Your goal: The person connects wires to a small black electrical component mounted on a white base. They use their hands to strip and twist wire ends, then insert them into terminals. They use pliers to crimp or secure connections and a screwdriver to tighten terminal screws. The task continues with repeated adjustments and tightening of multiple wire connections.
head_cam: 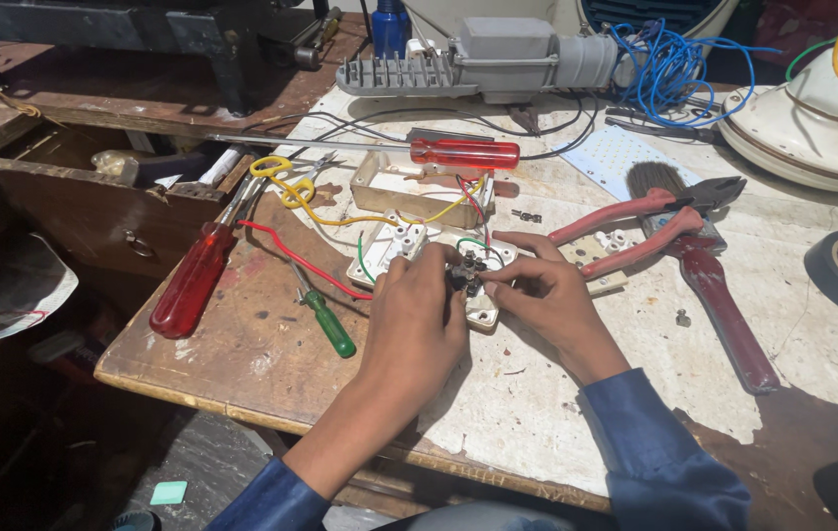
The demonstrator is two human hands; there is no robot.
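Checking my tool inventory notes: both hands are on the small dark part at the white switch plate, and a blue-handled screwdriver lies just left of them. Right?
Not quite: the head view shows the small screwdriver has a green handle, not blue. The rest holds: left hand and right hand both pinch the small dark part at the white switch plate.

The workbench [242, 364] is worn, scratched wood with a rough, flaking pale coating. The red screwdriver handles [193, 280] are glossy translucent plastic, the switch plate [409, 241] is matt off-white plastic, and the pliers [635, 231] have smooth red plastic grips with dull metal jaws.

head-worn view, looking down, close workbench [271, 364]
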